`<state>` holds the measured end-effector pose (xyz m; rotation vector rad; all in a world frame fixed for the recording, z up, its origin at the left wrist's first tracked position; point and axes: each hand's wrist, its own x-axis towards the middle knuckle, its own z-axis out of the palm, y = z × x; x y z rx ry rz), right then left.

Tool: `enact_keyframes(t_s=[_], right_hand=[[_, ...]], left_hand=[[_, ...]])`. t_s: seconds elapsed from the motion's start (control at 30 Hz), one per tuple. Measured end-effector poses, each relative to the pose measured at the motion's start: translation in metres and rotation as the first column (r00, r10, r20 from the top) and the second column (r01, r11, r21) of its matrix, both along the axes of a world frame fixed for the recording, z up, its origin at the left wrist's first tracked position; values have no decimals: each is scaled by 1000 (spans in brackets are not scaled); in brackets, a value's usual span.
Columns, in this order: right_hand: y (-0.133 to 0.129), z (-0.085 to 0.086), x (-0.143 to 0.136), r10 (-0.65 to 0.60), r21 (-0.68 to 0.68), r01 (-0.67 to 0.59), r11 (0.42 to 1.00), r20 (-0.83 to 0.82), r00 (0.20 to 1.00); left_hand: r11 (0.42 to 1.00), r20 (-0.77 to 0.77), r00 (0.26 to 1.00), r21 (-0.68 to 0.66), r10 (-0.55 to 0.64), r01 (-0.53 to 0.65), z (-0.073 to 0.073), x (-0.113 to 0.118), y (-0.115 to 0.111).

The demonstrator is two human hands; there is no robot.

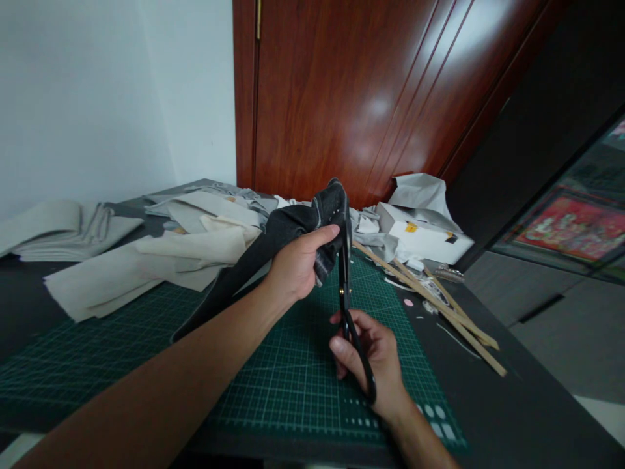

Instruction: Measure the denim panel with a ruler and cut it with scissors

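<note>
My left hand (300, 262) grips a piece of dark denim fabric (288, 225), thumb on top, and holds it up above the green cutting mat (293, 365). The fabric hangs down to the left, behind my left forearm. In my right hand (374, 355) are black-handled scissors (345, 293), pointing upward and away. Their blades lie along the right edge of the bunched fabric, close to my left fingertips. The blades look nearly closed; whether fabric lies between them cannot be made out.
Cream and grey cloth pieces (195, 251) lie on the left, with a folded stack (73, 228) farther left. A white box (420, 231) stands at the back right. Wooden strips (454, 316) and scraps lie right of the mat. A red-brown wooden door (332, 98) rises behind.
</note>
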<state>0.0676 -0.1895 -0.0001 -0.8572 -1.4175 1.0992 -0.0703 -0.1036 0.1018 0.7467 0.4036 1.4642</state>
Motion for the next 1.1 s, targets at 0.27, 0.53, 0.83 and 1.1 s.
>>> enact_keyframes(t_s=[0.27,0.53,0.83,1.1], right_hand=[[1,0,1,86,-23,-87,996,-42,995],[0,0,3,133,23,-132,991,-38,990],[0,1,3,94,37,-93,995,-36,995],[0,1,5,61,47,-59,997,-51,997]], left_hand=[[998,55,997,-41,53,-51,4,1,-1],[998,83,996,-54,14,-10,5,-1,-2],[996,57,995,-8,-88,88,-2,3,-5],[992,21,992,32,-125,124,-10,8,-5]])
